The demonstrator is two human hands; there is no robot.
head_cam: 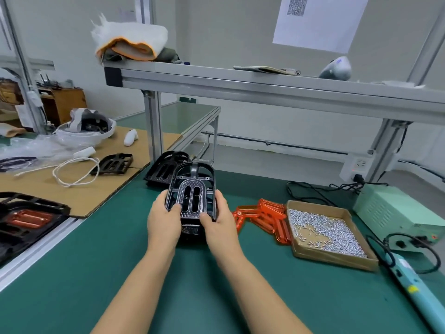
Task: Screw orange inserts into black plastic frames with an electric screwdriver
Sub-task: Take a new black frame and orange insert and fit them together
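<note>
While the electric screwdriver lay at the near right of the green table, the left hand and right hand gripped a black frame between them, tilted up mid-table; orange inserts lay beside the screw tray, more black frames behind.

No wording or number is showing clearly enough to read. A white sheet hanging on the wall is carrying a square pixel code, too blurred to decode, and a yellow mark is sitting on the electric screwdriver, illegible.
</note>
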